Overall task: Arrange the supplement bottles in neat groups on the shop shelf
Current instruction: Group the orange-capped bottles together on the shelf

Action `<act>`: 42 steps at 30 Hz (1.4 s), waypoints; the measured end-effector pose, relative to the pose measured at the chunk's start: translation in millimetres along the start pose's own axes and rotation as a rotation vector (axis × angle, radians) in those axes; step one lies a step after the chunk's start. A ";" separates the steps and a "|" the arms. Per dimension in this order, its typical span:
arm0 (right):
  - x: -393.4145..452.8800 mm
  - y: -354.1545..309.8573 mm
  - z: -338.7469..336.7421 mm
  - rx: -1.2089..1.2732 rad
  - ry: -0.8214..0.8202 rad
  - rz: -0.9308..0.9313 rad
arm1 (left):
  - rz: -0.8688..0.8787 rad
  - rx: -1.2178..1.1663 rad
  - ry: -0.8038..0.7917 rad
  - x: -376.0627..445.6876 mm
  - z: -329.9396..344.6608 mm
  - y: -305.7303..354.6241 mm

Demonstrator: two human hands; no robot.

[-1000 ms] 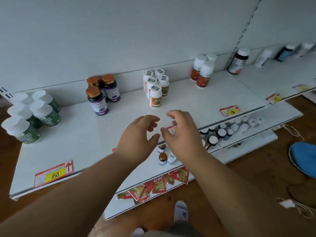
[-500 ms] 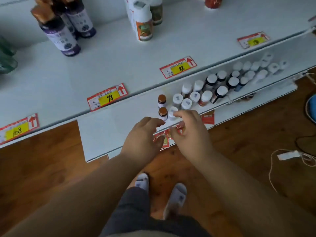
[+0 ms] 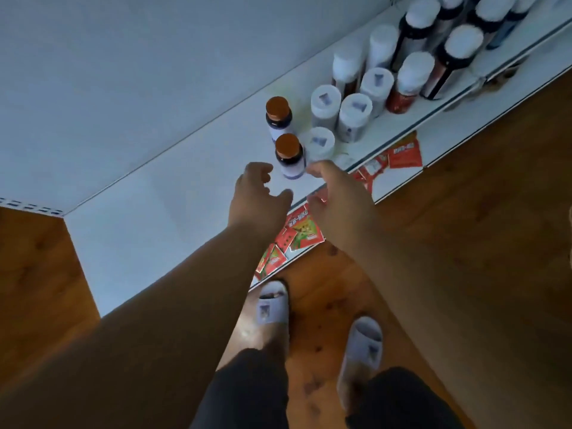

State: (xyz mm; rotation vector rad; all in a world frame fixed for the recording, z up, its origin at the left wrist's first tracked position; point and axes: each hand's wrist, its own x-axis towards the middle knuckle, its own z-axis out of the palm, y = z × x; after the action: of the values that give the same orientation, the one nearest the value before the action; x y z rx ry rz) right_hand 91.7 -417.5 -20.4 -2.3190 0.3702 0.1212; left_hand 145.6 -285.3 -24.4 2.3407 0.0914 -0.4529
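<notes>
Shop interior — white metal display shelf (image 3: pixel 173 212) with slotted upright, low over wood-plank floor (image 3: pixel 483 193). Supplement bottles (image 3: pixel 353 116) stand in rows. Red printed cards (image 3: pixel 301 233) along the tier below, probably price or promo tags — print too blurred.

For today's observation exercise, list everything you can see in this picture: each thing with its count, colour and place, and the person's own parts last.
Brown-capped bottles: two, dark with pale labels, upright at the left end of the bottle row, one behind the other.
White flip-cap bottles: four, white, just right of the brown-capped pair.
Further white-capped bottles: several, with dark, red or white bodies, running to the right along the shelf; exact count unclear.
Shelf: one, white, bare on its left part.
Sachets: several, red, on the lower ledge along the front.
Floor: brown wood.
Slippers: two, white, on the floor.
Left hand: open, left of the nearer brown-capped bottle.
Right hand: open, right of it.
</notes>
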 end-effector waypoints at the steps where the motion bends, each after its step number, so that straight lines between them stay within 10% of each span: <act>1: 6.5 5.7 6.2 0.011 -0.006 0.011 | -0.012 -0.046 0.018 12.7 6.8 -2.1; 14: 10.4 22.0 21.3 0.198 -0.029 0.146 | 0.043 -0.043 0.043 32.3 -1.4 -0.7; 30: -201.7 -168.9 -218.3 0.338 -0.154 -0.058 | 0.007 -0.858 -0.117 -259.5 -178.5 148.2; 42: -168.6 -278.1 -258.5 0.419 -0.201 -0.210 | 0.214 -0.776 -0.075 -246.7 -292.9 195.9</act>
State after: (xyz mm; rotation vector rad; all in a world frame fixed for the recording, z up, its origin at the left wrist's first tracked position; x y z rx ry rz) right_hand 8.2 -379.8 384.8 -1.8963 0.0411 0.1546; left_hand 39.6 -210.5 385.7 1.5488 -0.0203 -0.3197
